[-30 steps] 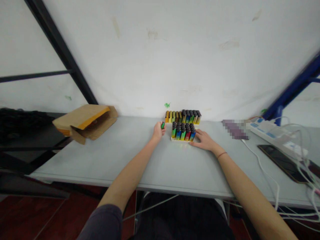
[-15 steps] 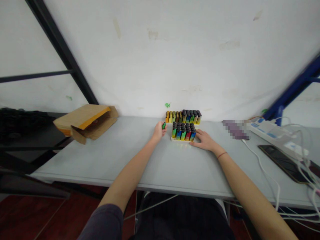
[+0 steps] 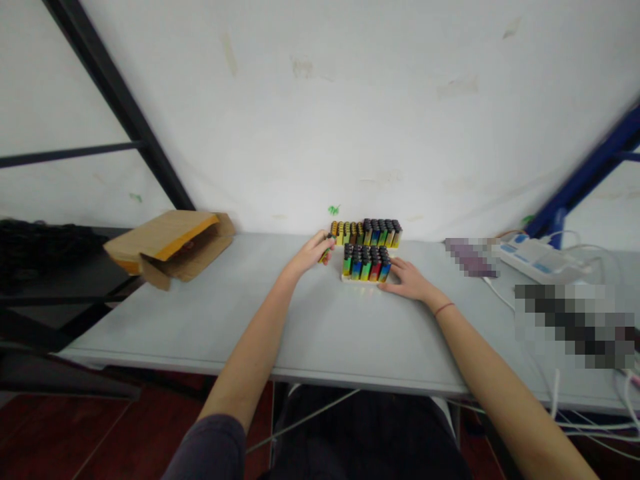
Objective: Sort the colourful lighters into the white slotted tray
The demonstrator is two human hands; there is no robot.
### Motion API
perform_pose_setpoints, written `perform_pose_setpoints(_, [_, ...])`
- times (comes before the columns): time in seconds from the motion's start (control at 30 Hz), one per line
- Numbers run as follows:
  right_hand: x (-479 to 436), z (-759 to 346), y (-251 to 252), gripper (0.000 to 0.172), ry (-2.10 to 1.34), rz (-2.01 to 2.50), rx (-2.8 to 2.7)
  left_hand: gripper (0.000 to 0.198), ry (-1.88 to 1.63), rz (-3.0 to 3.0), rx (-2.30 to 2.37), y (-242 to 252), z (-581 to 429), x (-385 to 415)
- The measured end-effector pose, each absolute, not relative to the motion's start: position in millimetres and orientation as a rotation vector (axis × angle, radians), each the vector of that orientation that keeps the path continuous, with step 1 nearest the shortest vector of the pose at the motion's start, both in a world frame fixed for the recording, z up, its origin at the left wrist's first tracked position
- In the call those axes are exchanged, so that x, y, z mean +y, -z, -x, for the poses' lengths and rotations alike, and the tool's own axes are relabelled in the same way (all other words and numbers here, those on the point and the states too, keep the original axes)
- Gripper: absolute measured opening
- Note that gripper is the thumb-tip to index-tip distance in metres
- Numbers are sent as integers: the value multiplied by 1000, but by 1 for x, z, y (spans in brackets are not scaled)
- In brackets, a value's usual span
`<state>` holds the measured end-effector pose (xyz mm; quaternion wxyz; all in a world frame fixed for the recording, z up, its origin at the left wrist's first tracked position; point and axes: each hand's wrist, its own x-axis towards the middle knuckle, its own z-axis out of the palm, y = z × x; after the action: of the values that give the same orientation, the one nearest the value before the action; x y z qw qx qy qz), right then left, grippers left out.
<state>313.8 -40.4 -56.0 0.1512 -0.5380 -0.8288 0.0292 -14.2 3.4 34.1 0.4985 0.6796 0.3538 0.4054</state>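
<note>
My left hand (image 3: 313, 253) is closed around a green and yellow lighter (image 3: 326, 252), held tilted just left of the front tray. Upright lighters (image 3: 367, 264) with black tops and green, blue and red bodies fill this pale tray (image 3: 361, 281) in rows. At the tray's right end, my right hand (image 3: 409, 279) grips it, thumb at the front corner and fingers along the side. Behind it, against the wall, stand more black-topped lighters (image 3: 383, 233) and a group with yellow ends up (image 3: 347, 233).
An open brown cardboard box (image 3: 165, 240) lies at the table's left. On the right are a white power strip (image 3: 530, 260) with cables and some blurred-out items. The wall (image 3: 320, 120) bounds the grey table (image 3: 200, 320) at the back.
My left hand has turned and tipped the lighter, so more of its green and yellow body shows. My right hand stays at the tray's right end.
</note>
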Motion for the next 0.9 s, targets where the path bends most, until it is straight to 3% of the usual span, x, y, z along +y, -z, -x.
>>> perform_pose_setpoints(0.37, [-40, -314, 56, 84, -65, 1538, -2381, 49, -652, -2057, 733, -32, 29, 2])
perform_pose_setpoints(0.9, [-43, -311, 51, 81, -103, 1557, -2369, 24, -744, -2109, 919, -38, 12, -15])
